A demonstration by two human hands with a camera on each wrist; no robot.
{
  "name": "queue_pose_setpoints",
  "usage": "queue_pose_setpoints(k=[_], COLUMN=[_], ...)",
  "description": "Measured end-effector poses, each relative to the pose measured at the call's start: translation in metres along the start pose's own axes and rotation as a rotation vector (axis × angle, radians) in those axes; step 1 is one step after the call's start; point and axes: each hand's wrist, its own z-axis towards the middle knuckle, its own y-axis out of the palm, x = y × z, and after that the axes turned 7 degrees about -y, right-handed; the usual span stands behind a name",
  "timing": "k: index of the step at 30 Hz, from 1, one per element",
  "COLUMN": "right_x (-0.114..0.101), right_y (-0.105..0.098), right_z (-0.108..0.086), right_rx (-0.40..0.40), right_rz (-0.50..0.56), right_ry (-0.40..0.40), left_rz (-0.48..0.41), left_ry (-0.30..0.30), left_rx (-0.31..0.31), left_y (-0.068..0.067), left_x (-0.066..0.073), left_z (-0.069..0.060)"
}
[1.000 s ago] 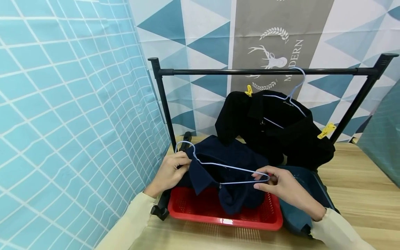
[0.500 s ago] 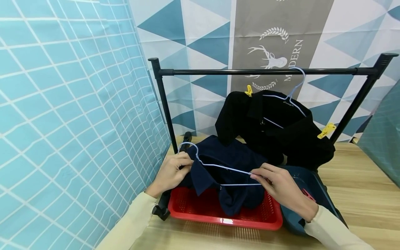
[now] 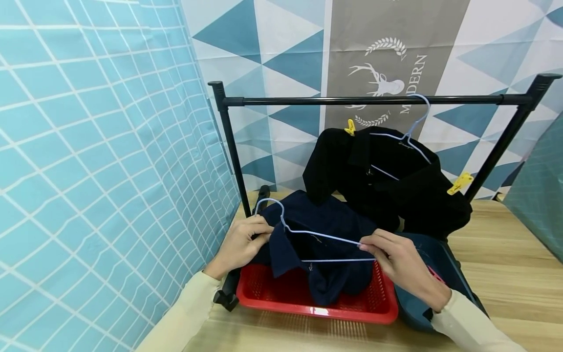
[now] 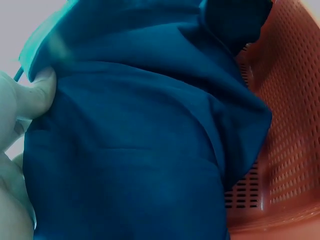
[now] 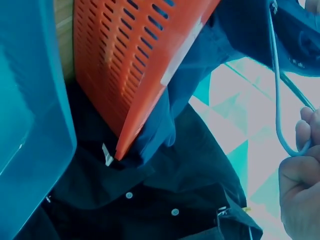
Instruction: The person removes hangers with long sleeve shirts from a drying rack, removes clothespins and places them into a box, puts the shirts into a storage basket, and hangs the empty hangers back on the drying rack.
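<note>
A navy collared garment (image 3: 325,215) lies partly in a red basket (image 3: 316,310), with a light blue hanger (image 3: 323,235) running through its neck opening. My left hand (image 3: 242,242) pinches the garment near the collar, below the hanger's hook; in the left wrist view the thumb presses on the navy cloth (image 4: 130,120). My right hand (image 3: 400,261) grips the hanger's right end outside the cloth. The right wrist view shows the fingers of my right hand (image 5: 302,175) around the bent end of the hanger (image 5: 278,100).
A black rack (image 3: 308,101) stands behind, with a black shirt (image 3: 343,166) hanging from it by another light blue hanger, yellow clips (image 3: 460,184) on its shoulders. A dark blue tub (image 3: 453,274) sits right of the basket. A blue gridded sheet (image 3: 88,161) covers the left side.
My right hand has moved its grip onto the hanger's end, covering it. The hanger has shifted slightly right, its hook now farther right above my left hand. The collar has moved slightly.
</note>
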Motion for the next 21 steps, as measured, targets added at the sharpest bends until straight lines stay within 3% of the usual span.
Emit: queue_pose_setpoints(k=[21], right_x=[0.013], right_y=[-0.033], right_z=[-0.022], right_rx=[0.019], right_rz=[-0.054], right_ry=[0.065], left_rz=[-0.022], left_ry=[0.002], left_rx=[-0.009], left_y=[0.001], left_x=[-0.003], left_z=[-0.007])
